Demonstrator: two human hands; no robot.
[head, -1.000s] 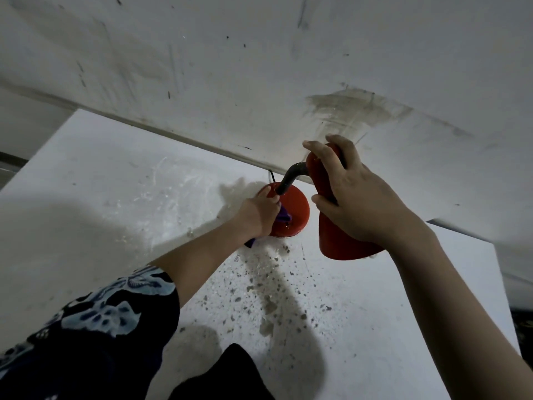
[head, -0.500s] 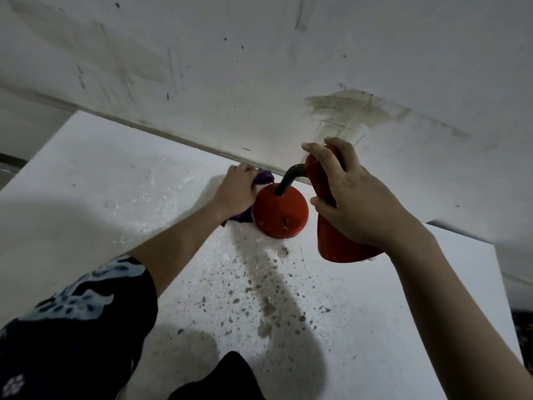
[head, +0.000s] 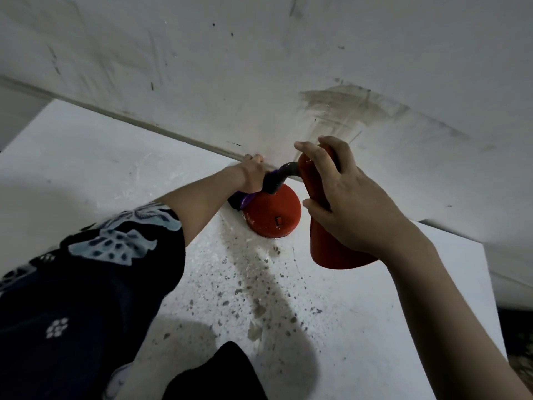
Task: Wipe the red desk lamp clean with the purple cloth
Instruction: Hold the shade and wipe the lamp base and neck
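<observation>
The red desk lamp stands on a white table, its round base (head: 274,215) close to the wall and its black bent neck (head: 281,176) rising from it. My right hand (head: 349,197) grips the red cone shade (head: 326,243), which points down toward the table. My left hand (head: 253,176) is closed on the purple cloth (head: 245,199) at the far left side of the base, beside the bottom of the neck. Most of the cloth is hidden under my hand and behind the base.
The white table (head: 360,327) is speckled with dirt and chips in front of the lamp. A stained white wall (head: 288,67) runs right behind the base. A dark patterned sleeve (head: 101,269) covers my left upper arm. The table's right edge (head: 494,298) drops to a dark floor.
My left hand with the cloth has moved from the front of the base round its left side to the back, near the wall. The right hand stays on the shade.
</observation>
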